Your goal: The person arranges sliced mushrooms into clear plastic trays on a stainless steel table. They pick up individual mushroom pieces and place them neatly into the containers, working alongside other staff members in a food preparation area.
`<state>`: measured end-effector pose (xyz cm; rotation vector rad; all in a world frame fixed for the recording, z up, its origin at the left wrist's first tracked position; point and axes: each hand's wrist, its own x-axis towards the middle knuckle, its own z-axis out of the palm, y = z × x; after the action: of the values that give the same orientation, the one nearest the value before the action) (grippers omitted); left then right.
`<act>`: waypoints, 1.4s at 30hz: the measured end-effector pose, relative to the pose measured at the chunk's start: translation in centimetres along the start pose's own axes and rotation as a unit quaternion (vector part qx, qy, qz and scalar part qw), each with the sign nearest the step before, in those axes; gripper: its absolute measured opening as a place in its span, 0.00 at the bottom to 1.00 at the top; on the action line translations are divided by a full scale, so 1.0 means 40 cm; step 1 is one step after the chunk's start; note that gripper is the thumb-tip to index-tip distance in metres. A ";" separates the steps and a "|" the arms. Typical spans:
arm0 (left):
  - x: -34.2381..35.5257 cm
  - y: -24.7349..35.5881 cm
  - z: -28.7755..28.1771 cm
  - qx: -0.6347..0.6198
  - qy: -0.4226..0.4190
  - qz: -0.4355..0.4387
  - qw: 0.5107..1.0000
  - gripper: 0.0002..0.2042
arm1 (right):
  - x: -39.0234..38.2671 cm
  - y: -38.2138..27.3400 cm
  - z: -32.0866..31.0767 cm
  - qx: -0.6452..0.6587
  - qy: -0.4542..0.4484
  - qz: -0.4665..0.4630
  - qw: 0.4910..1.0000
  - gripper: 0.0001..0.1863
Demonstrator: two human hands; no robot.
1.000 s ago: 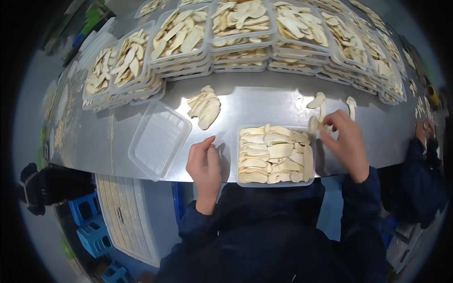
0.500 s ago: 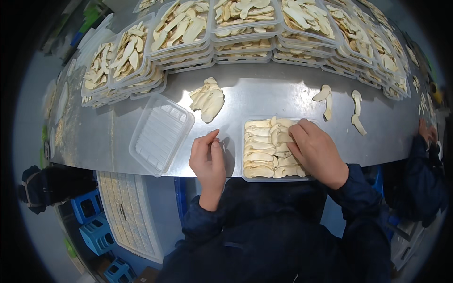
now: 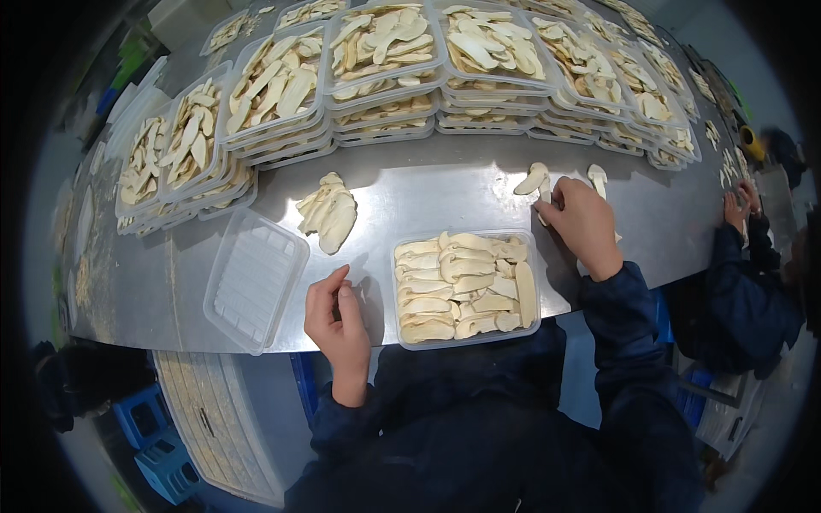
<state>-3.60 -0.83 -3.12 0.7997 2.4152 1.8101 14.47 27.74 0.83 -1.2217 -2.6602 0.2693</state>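
Observation:
A clear plastic tray [image 3: 466,344] near the table's front edge holds pale dried mushroom slices laid in overlapping rows, with one long slice upright along its right side. Beyond the tray's right, my right hand [image 3: 584,224] pinches a small mushroom slice [image 3: 544,193] on the table, its fingertips partly covering it. Touching or close by lies another mushroom slice [image 3: 531,179], and a further slice [image 3: 598,178] shows behind the hand. My left hand [image 3: 339,323], fingers loosely bent and apart, hovers empty left of the tray. A small pile of slices [image 3: 328,214] lies beyond it.
An empty clear tray [image 3: 257,280] rests at the left near the edge. Stacked trays of mushroom slices [image 3: 383,83] line the back of the metal table [image 3: 428,184]. Another person's hands [image 3: 741,205] are at the far right. Blue stools [image 3: 167,466] stand below left.
My right hand has left the tray and moved right and away to the loose slices. A long slice now shows along the tray's right side. The view has shifted; my left hand stays empty.

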 end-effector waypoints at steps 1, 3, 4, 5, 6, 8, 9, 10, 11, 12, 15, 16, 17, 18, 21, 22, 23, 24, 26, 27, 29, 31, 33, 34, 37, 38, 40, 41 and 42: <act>0.000 -0.001 0.002 0.001 -0.001 -0.004 1.000 0.11 | -0.005 0.010 0.007 -0.003 0.010 -0.001 1.000 0.11; -0.001 0.000 -0.003 0.007 -0.003 -0.014 1.000 0.11 | -0.018 0.028 0.006 -0.008 0.019 -0.018 1.000 0.09; -0.001 0.001 -0.003 0.006 -0.002 -0.011 1.000 0.11 | -0.025 0.035 0.004 -0.010 0.023 -0.026 0.999 0.08; -0.002 0.001 -0.003 0.003 -0.002 -0.009 1.000 0.11 | -0.033 0.035 -0.009 0.002 0.017 -0.028 0.999 0.07; -0.003 0.001 -0.002 0.001 -0.001 -0.007 1.000 0.11 | -0.039 0.041 -0.011 0.003 0.017 -0.034 0.999 0.07; -0.001 0.005 -0.001 0.002 0.000 -0.003 1.000 0.11 | -0.051 0.060 -0.017 0.003 0.018 -0.045 0.999 0.06; -0.001 0.006 0.000 0.002 0.000 -0.001 1.000 0.11 | -0.055 0.071 -0.020 -0.009 0.021 -0.041 0.999 0.06; -0.001 0.005 0.000 0.007 -0.006 -0.003 1.000 0.11 | -0.058 0.083 -0.022 -0.021 0.024 -0.038 0.999 0.06; -0.001 0.003 -0.005 0.014 -0.008 -0.007 1.000 0.11 | -0.058 0.090 -0.024 -0.031 0.027 -0.037 0.998 0.06; -0.002 0.002 -0.007 0.021 -0.010 -0.010 1.000 0.11 | -0.061 0.095 -0.031 -0.040 0.039 -0.041 0.998 0.06; 0.001 0.000 0.003 0.009 -0.003 0.011 1.000 0.11 | -0.081 0.096 -0.073 -0.075 0.068 -0.056 0.993 0.07; 0.001 0.001 0.004 0.010 -0.005 0.007 1.000 0.11 | -0.079 0.105 -0.074 -0.087 0.069 -0.063 0.992 0.07; 0.000 0.002 0.005 0.008 -0.009 0.004 1.000 0.10 | -0.078 0.119 -0.081 -0.101 0.071 -0.069 0.990 0.06; 0.000 0.002 0.006 0.006 -0.013 0.001 1.000 0.11 | -0.077 0.132 -0.087 -0.116 0.074 -0.074 0.988 0.06; -0.001 0.007 -0.010 0.025 -0.018 0.001 1.000 0.10 | -0.079 0.139 -0.112 -0.111 0.077 -0.063 0.989 0.05; -0.003 0.007 -0.006 0.014 -0.019 0.003 1.000 0.10 | -0.083 0.130 -0.125 -0.095 0.083 -0.066 0.990 0.05; -0.005 0.008 -0.004 0.012 -0.016 0.005 1.000 0.10 | -0.089 0.107 -0.132 -0.044 0.063 -0.078 0.994 0.06; -0.003 0.003 -0.007 0.013 -0.011 0.007 1.000 0.10 | -0.100 0.074 -0.138 0.010 0.041 -0.092 0.995 0.07; 0.002 -0.003 -0.001 0.023 -0.017 0.023 0.999 0.10 | -0.128 0.010 -0.126 0.099 -0.009 -0.127 0.987 0.08; 0.003 0.004 0.003 0.023 -0.018 0.020 0.999 0.10 | -0.148 -0.027 -0.120 0.130 -0.032 -0.146 0.980 0.09; 0.004 0.010 -0.002 0.025 -0.018 0.013 0.999 0.10 | -0.171 -0.093 -0.097 0.158 -0.057 -0.189 0.967 0.10; 0.004 0.014 -0.005 0.020 -0.018 0.006 1.000 0.10 | -0.187 -0.142 -0.070 0.145 -0.058 -0.231 0.960 0.09; 0.004 0.018 -0.005 0.020 -0.019 -0.002 1.000 0.10 | -0.188 -0.167 -0.045 0.120 -0.037 -0.253 0.959 0.08; 0.004 0.016 -0.006 0.018 -0.018 0.000 1.000 0.10 | -0.188 -0.177 -0.038 0.108 -0.025 -0.262 0.959 0.08; 0.001 0.007 -0.003 0.011 -0.011 0.007 1.000 0.10 | -0.183 -0.192 -0.033 0.086 -0.023 -0.274 0.958 0.09; 0.001 0.003 -0.001 0.009 -0.010 0.012 1.000 0.10 | -0.182 -0.192 -0.032 0.076 -0.020 -0.278 0.957 0.09; 0.000 -0.002 0.000 0.003 -0.009 0.012 1.000 0.10 | -0.181 -0.189 -0.024 0.059 -0.018 -0.277 0.959 0.09; -0.001 -0.003 0.000 0.001 -0.009 0.007 1.000 0.10 | -0.181 -0.188 -0.022 0.051 -0.017 -0.277 0.959 0.09; -0.002 -0.005 0.000 -0.002 -0.010 0.001 1.000 0.10 | -0.180 -0.188 -0.023 0.055 -0.022 -0.277 0.959 0.09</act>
<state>-3.61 -0.90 -3.30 0.8163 2.3995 1.7990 13.84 17.49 2.82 -0.4077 -2.8415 0.3428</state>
